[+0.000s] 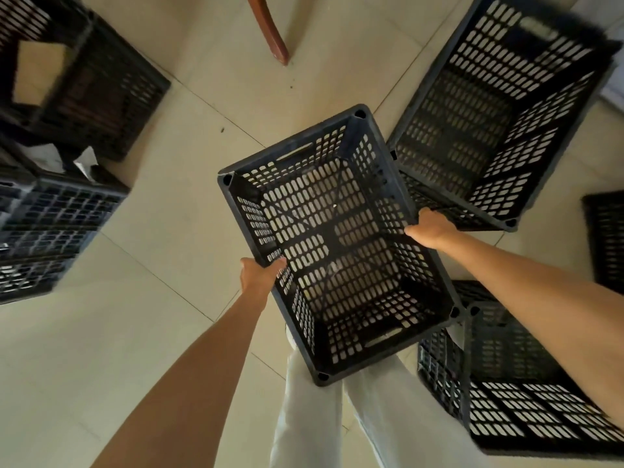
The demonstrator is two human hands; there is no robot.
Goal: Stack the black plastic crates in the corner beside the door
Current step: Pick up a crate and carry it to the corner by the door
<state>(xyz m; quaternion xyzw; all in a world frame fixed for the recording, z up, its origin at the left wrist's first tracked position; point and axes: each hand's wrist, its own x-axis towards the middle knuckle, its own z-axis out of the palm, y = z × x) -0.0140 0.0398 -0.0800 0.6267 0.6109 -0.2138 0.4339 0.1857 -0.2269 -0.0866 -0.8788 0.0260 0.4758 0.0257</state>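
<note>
Two-handed grip on a black plastic crate (337,244). The left hand (258,276) closes over the rim of one long side, thumb inside the wall; the right hand (430,228) clasps the opposite long rim. The crate is held open side up in front of the person's legs (314,410), apparently clear of the tiled floor (189,204), and it is empty.

Around it stand more crates: an empty one (499,113) just beyond the right hand, another (526,383) below the right forearm, and several (57,113) at the left, some holding paper or card. A brown chair leg (273,32) enters at the top. No door or corner is in view.

Step in hand, as judged: carrying one crate toward the stack. The next move calls for finding the corner, squaring the crate over the one below, and lowering it level so the corner posts seat.
</note>
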